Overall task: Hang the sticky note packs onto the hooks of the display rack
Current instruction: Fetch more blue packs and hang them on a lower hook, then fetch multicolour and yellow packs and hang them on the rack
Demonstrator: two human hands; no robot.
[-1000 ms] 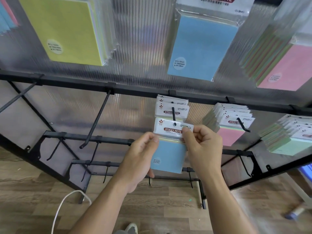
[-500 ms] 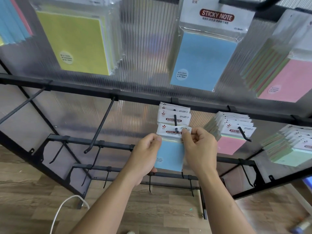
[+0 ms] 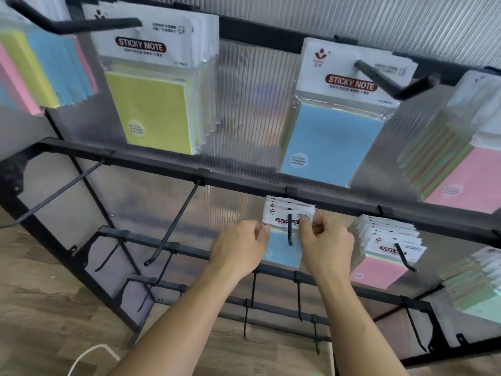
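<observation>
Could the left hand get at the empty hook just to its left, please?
Probably yes: the empty hook hangs bare beside the left hand with nothing between them, though that hand pinches the blue pack and would have to let go first.

A blue pack with a white "STICKY NOTE" header hangs upright on a black hook, frontmost of a small stack, below the rack middle bar.
</observation>
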